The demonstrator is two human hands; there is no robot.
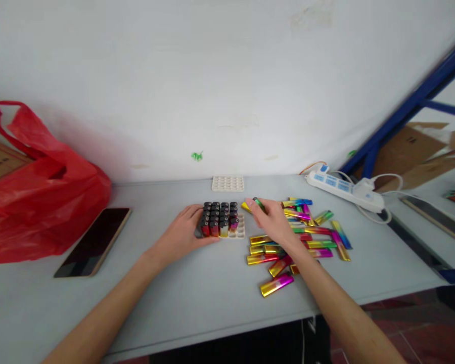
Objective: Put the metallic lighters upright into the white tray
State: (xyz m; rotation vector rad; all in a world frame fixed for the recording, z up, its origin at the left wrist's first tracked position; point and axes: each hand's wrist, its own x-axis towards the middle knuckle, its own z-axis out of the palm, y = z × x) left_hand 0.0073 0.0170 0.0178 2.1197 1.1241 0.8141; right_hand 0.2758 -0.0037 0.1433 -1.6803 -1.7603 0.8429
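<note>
A white tray [241, 231] with round holes holds several upright lighters [220, 220] with black tops. They fill most of it, leaving bare holes along its right side. My left hand [185, 230] is closed around the left side of the tray and its lighters, thumb along the front. Between the fingers of my right hand [271, 220], a green lighter [259, 204] with a dark end is held just right of the tray. Under and around that hand, a loose pile of shiny lighters [320, 230] in gold, pink, blue, green and red lies on the table.
Behind, against the wall, is a second white holed tray [228, 183]. A phone [94, 242] and a red plastic bag [45, 192] sit at left. At right are a power strip [345, 189] with cables, a blue metal frame [405, 111] and a cardboard box [409, 151].
</note>
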